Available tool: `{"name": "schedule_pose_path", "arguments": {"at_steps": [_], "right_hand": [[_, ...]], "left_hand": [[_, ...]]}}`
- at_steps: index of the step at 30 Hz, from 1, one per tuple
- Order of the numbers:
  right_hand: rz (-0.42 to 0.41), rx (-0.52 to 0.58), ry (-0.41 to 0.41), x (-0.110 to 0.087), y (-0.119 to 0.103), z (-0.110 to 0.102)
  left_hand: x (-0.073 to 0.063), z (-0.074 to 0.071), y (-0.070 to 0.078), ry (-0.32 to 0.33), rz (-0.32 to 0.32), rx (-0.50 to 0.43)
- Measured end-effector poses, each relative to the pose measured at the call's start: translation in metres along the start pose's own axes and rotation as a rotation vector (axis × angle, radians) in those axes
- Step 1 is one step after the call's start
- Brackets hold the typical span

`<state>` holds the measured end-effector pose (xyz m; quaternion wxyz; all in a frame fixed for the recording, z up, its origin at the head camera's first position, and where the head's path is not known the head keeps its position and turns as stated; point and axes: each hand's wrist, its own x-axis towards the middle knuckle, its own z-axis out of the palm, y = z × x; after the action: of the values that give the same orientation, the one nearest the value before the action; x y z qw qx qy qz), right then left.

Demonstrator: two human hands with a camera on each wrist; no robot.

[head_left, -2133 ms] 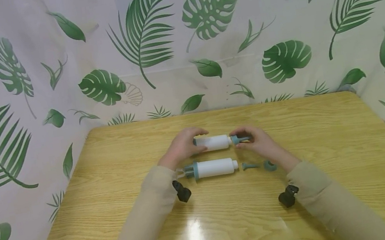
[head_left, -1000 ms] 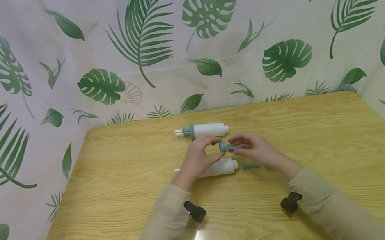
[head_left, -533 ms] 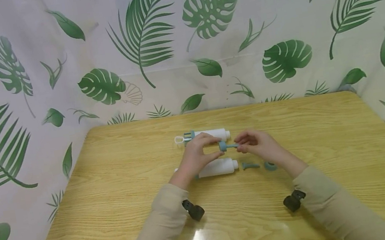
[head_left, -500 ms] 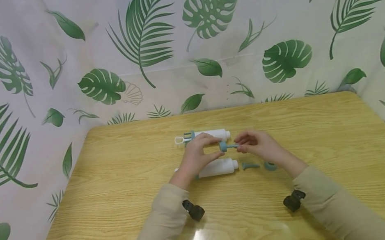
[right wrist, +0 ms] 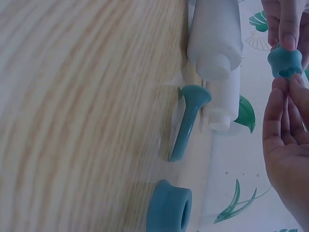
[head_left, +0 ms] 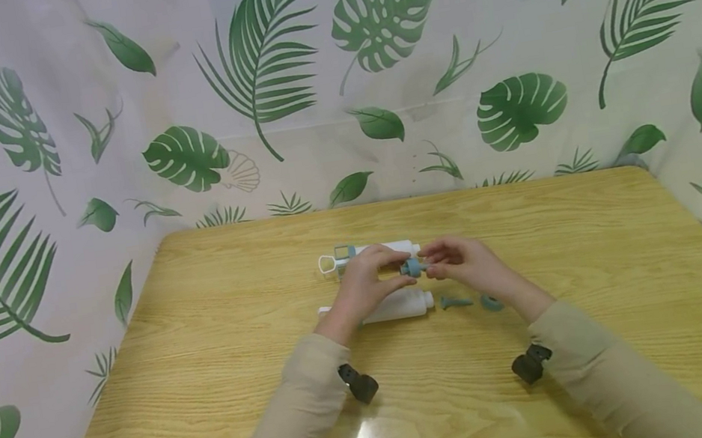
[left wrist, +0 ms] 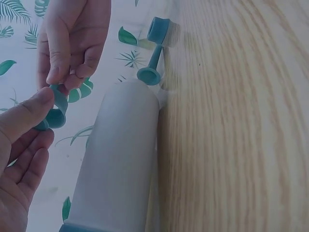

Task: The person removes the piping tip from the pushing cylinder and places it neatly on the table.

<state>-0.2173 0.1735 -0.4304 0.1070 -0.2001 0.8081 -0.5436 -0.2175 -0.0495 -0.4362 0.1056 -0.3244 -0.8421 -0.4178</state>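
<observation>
Between both hands, above the table, is a teal ring cap [head_left: 413, 268] with a narrow teal nozzle running through it. My left hand [head_left: 368, 284] pinches the ring cap between thumb and fingers. The fingertips of my right hand [head_left: 466, 262] pinch the nozzle's thin end, which they partly hide. Behind the left hand lies a white cylinder [head_left: 401, 246] with a teal end and a white loop handle. A second white cylinder [head_left: 405, 304] lies nearer, partly under the left wrist. In the right wrist view the held ring cap [right wrist: 285, 60] sits between both hands' fingertips.
Right of the near cylinder lie a loose teal nozzle [head_left: 456, 302] with a flared end and another teal ring cap [head_left: 491, 302], close to the right wrist. The wooden table [head_left: 271, 412] ends at a leaf-print backdrop [head_left: 301, 67].
My left hand has left the far cylinder and now grips the ring cap. Both hands have come off the cylinder's tip toward me. The far cylinder has rolled, showing its loop flat.
</observation>
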Motion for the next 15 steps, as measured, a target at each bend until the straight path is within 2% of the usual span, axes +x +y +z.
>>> {"name": "schedule_pose_path", "arguments": {"at_steps": [7,15], "right_hand": [[-0.021,-0.118,-0.007,-0.0006,-0.0075,0.0023],[0.002,-0.075,0.015,0.0003,-0.0027,0.0004]], "left_hand": [[0.0009,0.0017,0.0019,0.001,-0.005,-0.004],[0.0019,0.0023,0.0052,0.024,-0.028,-0.046]]}}
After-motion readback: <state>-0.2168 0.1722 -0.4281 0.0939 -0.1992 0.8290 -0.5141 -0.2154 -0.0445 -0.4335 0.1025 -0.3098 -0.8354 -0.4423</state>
